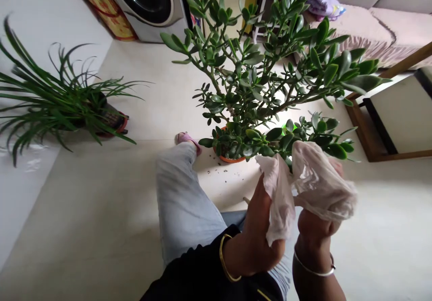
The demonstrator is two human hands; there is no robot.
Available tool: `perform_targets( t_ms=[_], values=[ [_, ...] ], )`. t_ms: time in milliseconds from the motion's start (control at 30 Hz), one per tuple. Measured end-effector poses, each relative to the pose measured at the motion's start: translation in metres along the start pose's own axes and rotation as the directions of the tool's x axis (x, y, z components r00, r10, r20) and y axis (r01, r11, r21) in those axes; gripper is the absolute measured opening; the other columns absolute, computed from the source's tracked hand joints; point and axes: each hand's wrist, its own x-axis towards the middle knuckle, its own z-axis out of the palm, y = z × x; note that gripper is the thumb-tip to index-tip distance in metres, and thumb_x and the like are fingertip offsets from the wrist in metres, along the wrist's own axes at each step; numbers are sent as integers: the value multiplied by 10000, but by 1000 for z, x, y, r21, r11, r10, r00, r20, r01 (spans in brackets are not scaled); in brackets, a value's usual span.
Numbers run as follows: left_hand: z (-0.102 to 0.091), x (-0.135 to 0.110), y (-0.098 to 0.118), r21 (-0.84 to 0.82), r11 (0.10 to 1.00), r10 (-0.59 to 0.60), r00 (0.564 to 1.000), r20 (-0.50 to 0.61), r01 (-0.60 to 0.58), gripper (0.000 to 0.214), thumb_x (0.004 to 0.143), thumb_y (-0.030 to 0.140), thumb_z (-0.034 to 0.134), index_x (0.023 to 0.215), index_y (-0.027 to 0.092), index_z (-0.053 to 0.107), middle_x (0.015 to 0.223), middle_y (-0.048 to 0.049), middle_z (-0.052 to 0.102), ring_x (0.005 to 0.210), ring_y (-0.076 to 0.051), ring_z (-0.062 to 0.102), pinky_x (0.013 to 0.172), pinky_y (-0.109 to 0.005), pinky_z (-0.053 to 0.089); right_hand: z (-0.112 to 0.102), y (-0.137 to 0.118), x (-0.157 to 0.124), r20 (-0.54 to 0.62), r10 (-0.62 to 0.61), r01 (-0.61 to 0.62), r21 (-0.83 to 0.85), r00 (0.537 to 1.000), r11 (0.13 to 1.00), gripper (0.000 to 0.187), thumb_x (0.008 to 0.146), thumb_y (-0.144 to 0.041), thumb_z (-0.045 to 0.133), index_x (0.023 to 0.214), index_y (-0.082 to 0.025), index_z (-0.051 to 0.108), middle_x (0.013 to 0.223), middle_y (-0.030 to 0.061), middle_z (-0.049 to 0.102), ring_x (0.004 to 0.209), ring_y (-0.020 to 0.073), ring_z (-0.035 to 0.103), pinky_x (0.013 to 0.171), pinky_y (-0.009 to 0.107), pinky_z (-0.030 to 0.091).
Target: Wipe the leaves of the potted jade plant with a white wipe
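My left hand [259,217] is closed on a thin, whitish-pink wipe [278,197] that drapes over its fingers. A crumpled wipe of the same colour [322,179] covers most of my right hand [313,226], whose fingers curl into it; some fingertips show at its far side. I cannot tell whether the two are separate pieces or one. Just beyond both hands, the lower leaves of a bushy jade plant [253,89] hang close to the wipes. It grows in an orange pot [232,159] on the floor, partly hidden by leaves.
Crumbs of soil [226,175] lie on the pale tiled floor [114,193] by the pot. On the left stands a long-leaved potted plant [67,98]. A washing machine [148,4] and a pink sofa [367,26] are behind, with a wooden-framed table [371,139] at right.
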Motion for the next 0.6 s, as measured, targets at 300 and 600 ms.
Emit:
perform_targets(
  t_ms=[300, 600],
  values=[
    [-5, 18, 9, 79, 993, 80, 995, 53, -84, 786, 1037, 232, 457, 1722, 205, 73, 1615, -236, 504, 1518, -353, 493, 1211, -487, 525, -2, -9, -8, 92, 98, -91, -79, 991, 993, 427, 978, -467, 557, 1333, -291, 718, 1296, 91, 592, 1127, 263, 622, 971, 463, 529],
    [6, 18, 17, 27, 1000, 10, 996, -91, -7, 648, 1083, 275, 415, 1702, 309, 225, 1503, -142, 644, 1389, -287, 642, 1123, -411, 614, 1, -7, -27, 48, 244, -243, -19, 969, 970, 420, 935, -488, 619, 1304, -295, 670, 1350, 95, 604, 1156, 283, 649, 974, 482, 535]
  ],
)
